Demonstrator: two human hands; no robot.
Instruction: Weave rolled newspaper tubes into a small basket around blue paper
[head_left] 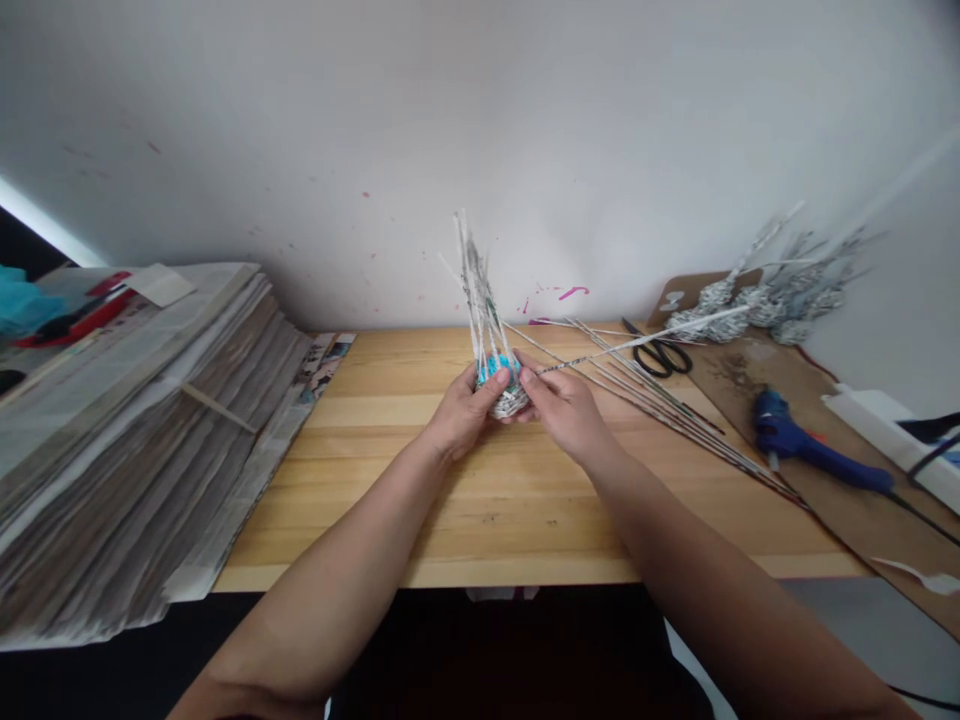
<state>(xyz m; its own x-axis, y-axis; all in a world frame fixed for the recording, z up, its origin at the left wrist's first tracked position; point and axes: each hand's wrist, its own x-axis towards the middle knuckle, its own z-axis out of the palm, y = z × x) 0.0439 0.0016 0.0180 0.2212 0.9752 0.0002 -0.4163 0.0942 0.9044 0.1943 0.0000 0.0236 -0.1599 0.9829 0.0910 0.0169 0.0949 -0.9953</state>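
Note:
Between my two hands, above the wooden table, is a small woven paper basket [510,404] with a blue inside. Long rolled-paper stakes [474,285] stand up from its rim, leaning slightly left. My left hand [466,408] is closed around its left side, thumb on the front rim. My right hand [559,403] pinches a long rolled-paper strip [637,343] at the basket's right side. That strip stretches out to the upper right. Fingers beneath the basket are partly hidden.
Several loose paper rolls [675,425] lie right of my hands, near black-handled scissors [661,357]. A blue glue gun [817,455] rests on brown board at right, with woven paper pieces [780,300] behind. A tall newspaper stack [150,430] stands left on the wooden table [360,500].

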